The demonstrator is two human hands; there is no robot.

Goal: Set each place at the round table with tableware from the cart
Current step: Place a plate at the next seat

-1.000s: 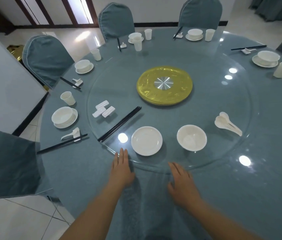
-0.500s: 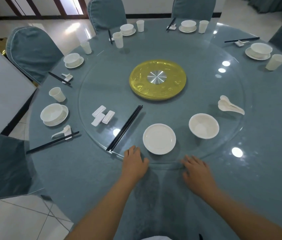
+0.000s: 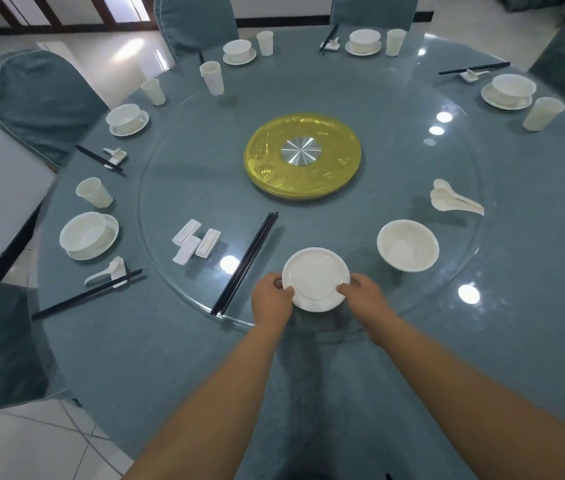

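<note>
Chopstick rests (image 3: 196, 241) & chopsticks (image 3: 247, 263) are left lying on the glass turntable (image 3: 457, 271), w/ bowl (image 3: 407, 244) & spoons (image 3: 454, 201) further right. Saucer (image 3: 315, 278) is now pinched at both rims: left hand (image 3: 271, 301) fingers curled on the left rim, right hand (image 3: 365, 299) on the right. 0.5 s ago both hands were flat on the glass edge, off the saucer; so turning is judged done, saucer pickup for the near place started

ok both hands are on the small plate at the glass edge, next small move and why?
Probably lift the small plate off the glass turntable and draw it toward the near tablecloth edge. The left hand and right hand already pinch its rim on opposite sides, and no setting is in view at this near place, unlike the set place to the left.
</note>
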